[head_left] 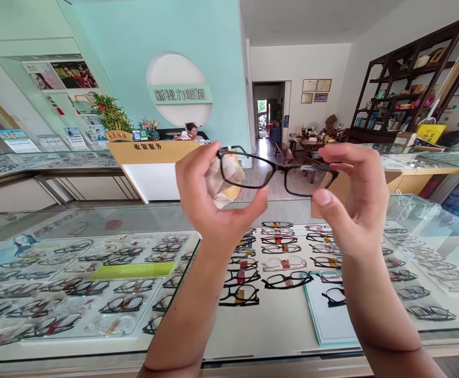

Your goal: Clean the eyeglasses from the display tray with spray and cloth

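Observation:
A pair of black-framed eyeglasses point(279, 168) is held up above the display counter, front rims across the view and slightly tilted. At its left end my left hand point(204, 197) is closed on the frame, thumb below the left lens. A crumpled beige cloth point(215, 184) is also in this hand, partly seen through that lens. My right hand point(361, 202) is curled around the other end, its thumb close to the lower right rim and its fingers bent behind. The right temple arm is mostly hidden by the fingers.
Below, the glass counter holds rows of eyeglasses point(284, 262), with a white tray point(330, 315) under my right forearm. More glasses lie in a tray point(146, 304) at left. Beyond stand a cashier desk point(150, 173) with a person point(192, 131) behind it, and a dark shelf point(405, 79).

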A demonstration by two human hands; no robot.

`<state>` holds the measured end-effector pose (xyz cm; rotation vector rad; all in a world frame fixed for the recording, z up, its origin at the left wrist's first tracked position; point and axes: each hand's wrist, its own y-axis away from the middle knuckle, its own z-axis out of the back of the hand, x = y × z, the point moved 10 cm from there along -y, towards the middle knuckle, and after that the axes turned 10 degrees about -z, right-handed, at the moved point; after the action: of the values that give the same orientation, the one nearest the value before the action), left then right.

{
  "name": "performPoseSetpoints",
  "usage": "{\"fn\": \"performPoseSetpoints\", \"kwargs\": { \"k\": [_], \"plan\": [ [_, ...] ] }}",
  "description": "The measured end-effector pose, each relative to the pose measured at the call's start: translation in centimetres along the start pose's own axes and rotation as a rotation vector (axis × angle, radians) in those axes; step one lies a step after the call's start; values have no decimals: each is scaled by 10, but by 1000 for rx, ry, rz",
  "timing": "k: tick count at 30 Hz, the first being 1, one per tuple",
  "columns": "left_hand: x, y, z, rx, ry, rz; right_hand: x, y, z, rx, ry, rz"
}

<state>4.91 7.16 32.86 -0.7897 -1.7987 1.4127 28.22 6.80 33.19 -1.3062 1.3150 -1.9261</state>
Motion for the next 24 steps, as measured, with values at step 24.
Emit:
{"fn": "performPoseSetpoints", "kwargs": {
  "k": [24],
  "plan": [
    [32, 23, -6, 9, -7, 257, -22, 9, -9, -119, 149, -51]
  ]
}}
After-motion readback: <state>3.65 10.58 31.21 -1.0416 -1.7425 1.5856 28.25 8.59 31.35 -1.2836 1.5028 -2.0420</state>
